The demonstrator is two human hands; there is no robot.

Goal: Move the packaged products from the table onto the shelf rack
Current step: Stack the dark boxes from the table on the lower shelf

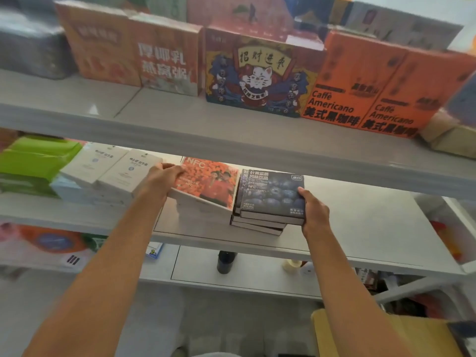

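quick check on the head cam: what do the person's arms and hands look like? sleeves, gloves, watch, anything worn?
Both forearms are bare as far as the frame shows: no sleeves visible. The left hand and right hand wear no gloves. No watch, band or ring can be made out on either wrist or on the fingers in view. No markings or tattoos are visible. The upper arms are out of frame.
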